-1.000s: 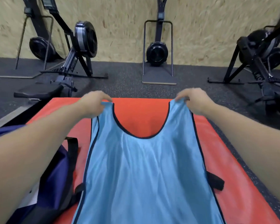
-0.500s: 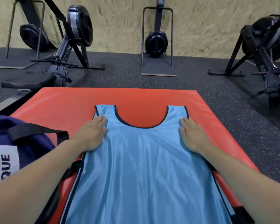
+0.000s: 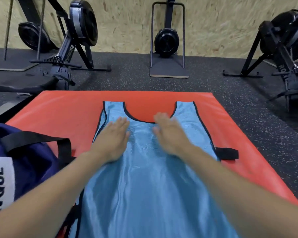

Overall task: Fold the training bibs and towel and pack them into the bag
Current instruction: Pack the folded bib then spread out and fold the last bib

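A light blue training bib (image 3: 144,182) with dark trim lies flat on the red mat (image 3: 67,110), neck opening pointing away from me. My left hand (image 3: 114,138) rests palm down on the bib's chest, fingers straight. Beside it my right hand (image 3: 169,133) lies flat on the bib too, just below the neckline, blurred. A navy bag (image 3: 29,162) with black straps and a white label sits at the mat's left edge. No towel is in view.
A black strap (image 3: 227,153) sticks out from under the bib's right side. Rowing machines (image 3: 72,43) and an upright machine (image 3: 167,40) stand on the dark speckled floor (image 3: 248,121) beyond the mat, against a chipboard wall.
A second ago both hands held the bib up by its shoulder straps. They laid it on the mat, and the flat palms have since slid inward toward the middle of the chest.
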A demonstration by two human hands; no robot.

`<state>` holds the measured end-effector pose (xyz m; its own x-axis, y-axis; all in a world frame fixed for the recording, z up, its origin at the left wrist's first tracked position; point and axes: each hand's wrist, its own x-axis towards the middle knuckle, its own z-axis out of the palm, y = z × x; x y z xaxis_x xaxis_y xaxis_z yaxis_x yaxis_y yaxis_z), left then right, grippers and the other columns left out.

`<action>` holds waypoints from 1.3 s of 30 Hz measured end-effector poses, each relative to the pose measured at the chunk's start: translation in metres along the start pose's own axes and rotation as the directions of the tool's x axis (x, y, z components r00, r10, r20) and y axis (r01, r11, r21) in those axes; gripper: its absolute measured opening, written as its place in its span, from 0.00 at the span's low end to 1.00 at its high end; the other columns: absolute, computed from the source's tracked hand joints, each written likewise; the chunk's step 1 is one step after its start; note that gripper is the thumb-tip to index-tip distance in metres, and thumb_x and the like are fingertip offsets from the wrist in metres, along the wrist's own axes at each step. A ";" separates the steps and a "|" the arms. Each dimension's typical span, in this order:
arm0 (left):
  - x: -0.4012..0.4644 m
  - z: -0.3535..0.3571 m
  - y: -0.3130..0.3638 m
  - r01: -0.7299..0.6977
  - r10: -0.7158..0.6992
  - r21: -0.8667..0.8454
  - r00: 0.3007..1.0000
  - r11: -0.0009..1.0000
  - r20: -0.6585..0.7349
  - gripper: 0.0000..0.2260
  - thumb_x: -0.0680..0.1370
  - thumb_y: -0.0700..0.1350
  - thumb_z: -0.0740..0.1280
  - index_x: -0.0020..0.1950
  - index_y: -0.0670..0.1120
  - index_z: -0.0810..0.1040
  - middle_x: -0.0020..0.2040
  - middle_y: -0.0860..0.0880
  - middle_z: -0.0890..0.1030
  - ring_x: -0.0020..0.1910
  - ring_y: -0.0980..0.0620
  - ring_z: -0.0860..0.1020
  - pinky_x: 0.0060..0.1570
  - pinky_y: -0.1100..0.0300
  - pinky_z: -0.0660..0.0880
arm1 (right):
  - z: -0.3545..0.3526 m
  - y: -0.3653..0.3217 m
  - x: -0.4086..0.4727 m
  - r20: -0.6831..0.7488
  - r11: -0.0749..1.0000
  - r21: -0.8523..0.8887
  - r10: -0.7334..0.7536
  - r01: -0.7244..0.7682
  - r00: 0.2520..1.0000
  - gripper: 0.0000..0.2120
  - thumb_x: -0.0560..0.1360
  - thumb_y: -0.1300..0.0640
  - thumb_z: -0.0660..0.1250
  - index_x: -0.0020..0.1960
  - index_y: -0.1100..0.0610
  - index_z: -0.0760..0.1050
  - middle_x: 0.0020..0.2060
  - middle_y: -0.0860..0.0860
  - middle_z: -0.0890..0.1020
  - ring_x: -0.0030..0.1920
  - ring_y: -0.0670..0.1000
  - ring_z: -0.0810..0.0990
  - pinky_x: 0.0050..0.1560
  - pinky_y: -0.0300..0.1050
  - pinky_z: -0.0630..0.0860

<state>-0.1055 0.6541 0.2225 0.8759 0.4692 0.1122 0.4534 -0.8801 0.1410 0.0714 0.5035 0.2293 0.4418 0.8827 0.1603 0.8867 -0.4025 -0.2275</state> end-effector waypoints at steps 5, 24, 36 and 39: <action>-0.025 0.019 0.004 0.121 -0.120 -0.099 0.993 0.988 0.023 0.39 0.74 0.61 0.34 0.82 0.45 0.51 0.82 0.48 0.49 0.81 0.53 0.45 0.79 0.54 0.41 | 0.033 -0.065 -0.013 0.165 0.999 0.014 -0.036 0.034 0.986 0.29 0.85 0.44 0.44 0.82 0.54 0.46 0.81 0.47 0.46 0.80 0.46 0.41 0.79 0.51 0.37; -0.025 0.026 0.002 0.124 -0.126 -0.056 0.992 0.991 -0.023 0.36 0.77 0.60 0.32 0.83 0.46 0.48 0.82 0.50 0.47 0.81 0.55 0.43 0.78 0.56 0.38 | 0.032 -0.058 -0.028 0.134 0.998 -0.036 0.055 -0.050 0.989 0.28 0.85 0.45 0.43 0.82 0.54 0.46 0.81 0.48 0.47 0.80 0.47 0.41 0.79 0.53 0.39; -0.027 0.025 0.002 0.127 -0.128 -0.040 0.992 0.991 -0.019 0.39 0.74 0.60 0.30 0.82 0.46 0.48 0.82 0.50 0.47 0.81 0.55 0.44 0.78 0.56 0.38 | 0.029 -0.078 -0.037 0.093 1.000 0.017 0.023 -0.025 0.995 0.28 0.85 0.49 0.45 0.82 0.57 0.43 0.81 0.52 0.46 0.81 0.51 0.43 0.79 0.51 0.39; -0.024 0.027 0.000 0.128 -0.128 -0.036 0.992 0.991 -0.012 0.41 0.72 0.61 0.29 0.83 0.46 0.48 0.82 0.50 0.47 0.81 0.55 0.44 0.77 0.57 0.38 | 0.031 -0.072 -0.049 0.092 0.999 -0.028 0.019 -0.016 0.996 0.28 0.85 0.46 0.43 0.82 0.54 0.47 0.82 0.49 0.48 0.81 0.48 0.43 0.79 0.50 0.38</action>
<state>-0.1219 0.6405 0.1934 0.8084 0.5791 0.1054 0.5553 -0.8098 0.1896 -0.0184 0.4972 0.2079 0.4441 0.8934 0.0673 0.8828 -0.4235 -0.2034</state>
